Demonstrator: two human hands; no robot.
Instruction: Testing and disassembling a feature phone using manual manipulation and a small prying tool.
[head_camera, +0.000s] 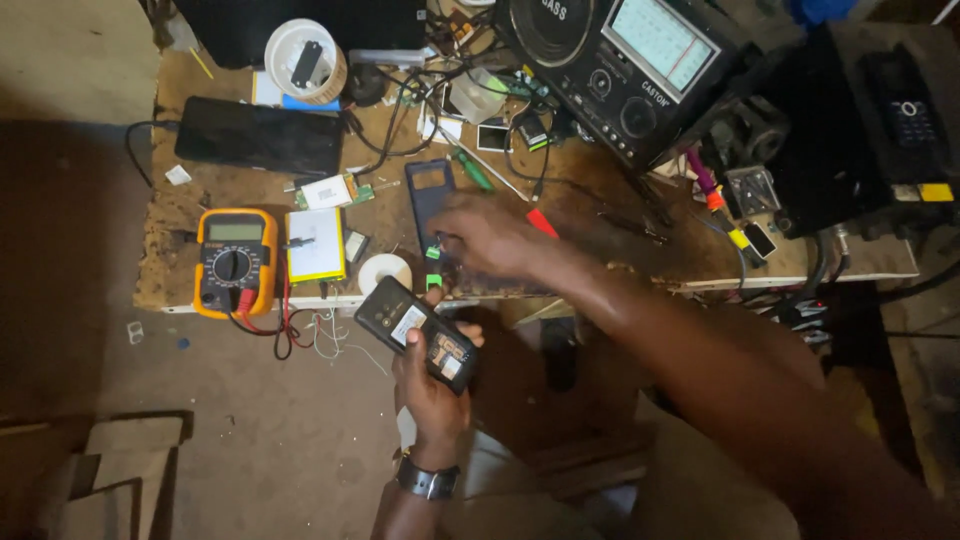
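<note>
Left hand (432, 385) is gripping an opened phone (417, 333), fingers closed around it, long axis running ten to four o'clock. Right hand (490, 238), at one o'clock from it, is reaching over the counter (600, 255), fingers curled beside a dark back cover (428, 195); contents unclear.

- Left hand (432, 385): bare, no glove or ring visible.
- Wristwatch (428, 479): dark band with a metallic grey case, on the left wrist.
- Right hand (490, 238): bare; forearm unsleeved as far as visible.
</note>
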